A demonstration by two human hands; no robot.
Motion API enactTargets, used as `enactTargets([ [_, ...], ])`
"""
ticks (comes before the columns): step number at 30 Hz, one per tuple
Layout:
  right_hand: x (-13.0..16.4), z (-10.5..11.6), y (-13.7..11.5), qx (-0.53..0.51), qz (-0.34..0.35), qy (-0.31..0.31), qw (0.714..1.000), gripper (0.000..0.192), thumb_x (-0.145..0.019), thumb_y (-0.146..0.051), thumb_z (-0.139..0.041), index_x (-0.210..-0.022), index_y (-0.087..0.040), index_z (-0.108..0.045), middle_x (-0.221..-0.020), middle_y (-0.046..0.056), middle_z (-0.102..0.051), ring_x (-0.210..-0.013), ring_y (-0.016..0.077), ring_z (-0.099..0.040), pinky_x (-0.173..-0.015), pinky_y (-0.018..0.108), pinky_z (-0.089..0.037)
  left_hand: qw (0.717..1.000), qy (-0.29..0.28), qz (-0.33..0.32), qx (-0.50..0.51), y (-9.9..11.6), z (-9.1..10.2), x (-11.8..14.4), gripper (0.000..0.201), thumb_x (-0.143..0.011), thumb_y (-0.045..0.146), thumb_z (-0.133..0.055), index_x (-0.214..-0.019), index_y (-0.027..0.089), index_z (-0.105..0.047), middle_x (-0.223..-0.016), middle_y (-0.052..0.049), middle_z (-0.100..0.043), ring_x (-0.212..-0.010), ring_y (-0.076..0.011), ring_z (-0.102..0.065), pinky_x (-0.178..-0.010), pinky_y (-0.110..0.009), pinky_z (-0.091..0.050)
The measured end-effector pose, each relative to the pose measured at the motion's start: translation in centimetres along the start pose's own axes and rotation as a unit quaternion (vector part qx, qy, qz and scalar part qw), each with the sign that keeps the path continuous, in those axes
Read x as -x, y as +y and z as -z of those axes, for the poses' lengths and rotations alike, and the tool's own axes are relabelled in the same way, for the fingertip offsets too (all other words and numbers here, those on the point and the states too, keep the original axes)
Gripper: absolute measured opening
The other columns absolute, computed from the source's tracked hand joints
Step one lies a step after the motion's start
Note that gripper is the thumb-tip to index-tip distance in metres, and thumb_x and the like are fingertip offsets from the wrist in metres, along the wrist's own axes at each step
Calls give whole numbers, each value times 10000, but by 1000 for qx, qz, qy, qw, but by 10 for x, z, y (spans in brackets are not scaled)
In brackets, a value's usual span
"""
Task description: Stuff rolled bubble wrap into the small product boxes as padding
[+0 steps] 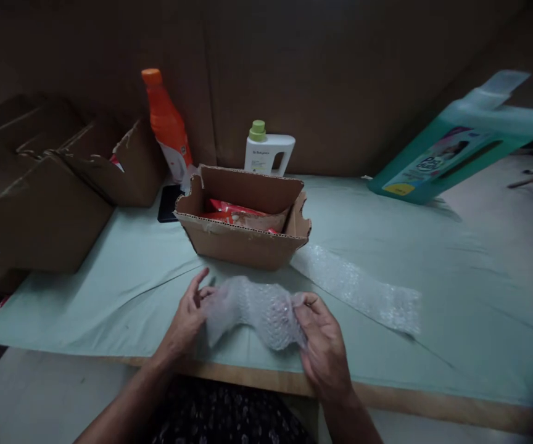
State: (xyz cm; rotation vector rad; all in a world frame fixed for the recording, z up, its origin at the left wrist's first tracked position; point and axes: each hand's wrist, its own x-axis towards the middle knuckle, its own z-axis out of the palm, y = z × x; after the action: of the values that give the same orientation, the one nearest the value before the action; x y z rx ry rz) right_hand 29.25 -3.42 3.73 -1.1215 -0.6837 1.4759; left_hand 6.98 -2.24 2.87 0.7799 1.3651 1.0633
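Note:
Between my two hands, above the table's near edge, hangs a strip of bubble wrap. Its right part bulges around something rounded that I cannot make out through the plastic. My left hand pinches the left end, with the index finger stretched out. The right end is gripped by my right hand, thumb and fingers closed on it. Just beyond stands an open cardboard box holding red and orange packets. A second bubble wrap strip lies flat to the right of the box.
Several cardboard boxes fill the left side. Behind the open box are an orange bottle, a black flat object and a white jug with a green cap. A large teal bottle stands back right on the pale green cloth.

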Motion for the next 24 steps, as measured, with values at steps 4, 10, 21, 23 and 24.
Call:
enactTargets([
  [4, -3, -3, 0, -18, -5, 27, 999, 304, -777, -462, -806, -892, -254, -617, -810, -16, -650, -723, 155, -618, -684, 264, -521, 992, 48, 13, 115, 7, 25, 2, 935, -777, 630, -663, -1511, 187, -292, -1189, -155, -673, -910, -222, -683, -753, -357, -565],
  [10, -7, -8, -4, 2, -27, 3, 1000, 362, -734, -500, -831, -878, -256, -606, -783, -17, -662, -692, 168, -640, -645, 280, -529, 994, 0, -57, -94, -12, 15, 0, 927, -751, 432, -710, -1530, 177, -275, -965, -52, -659, -792, -171, -621, -732, -334, -516],
  [21, -2, 3, -4, 84, -4, 1, 996, 322, -794, -566, -720, -853, -279, -586, -686, 2, -642, -587, 200, -603, -546, 332, -502, 863, -94, -289, -403, -4, -7, -22, 718, -743, 293, -649, -1436, 171, -506, -1426, -182, -533, -1344, -374, -448, -1126, -560, -376],
  [23, 4, 3, -9, 72, -8, -4, 997, 327, -762, -551, -760, -812, -273, -594, -652, -8, -593, -541, 170, -551, -503, 302, -467, 860, -163, -279, -394, 0, -10, -26, 594, -747, 249, -623, -1336, 178, -609, -1277, -160, -644, -1246, -353, -532, -1092, -548, -413],
  [24, 6, 5, -12, 64, -7, -2, 998, 332, -743, -541, -782, -799, -269, -600, -644, -11, -575, -528, 157, -533, -492, 291, -454, 865, -197, -260, -381, 4, -9, -27, 512, -757, 238, -610, -1265, 192, -661, -1181, -137, -690, -1150, -327, -590, -1051, -520, -453],
])
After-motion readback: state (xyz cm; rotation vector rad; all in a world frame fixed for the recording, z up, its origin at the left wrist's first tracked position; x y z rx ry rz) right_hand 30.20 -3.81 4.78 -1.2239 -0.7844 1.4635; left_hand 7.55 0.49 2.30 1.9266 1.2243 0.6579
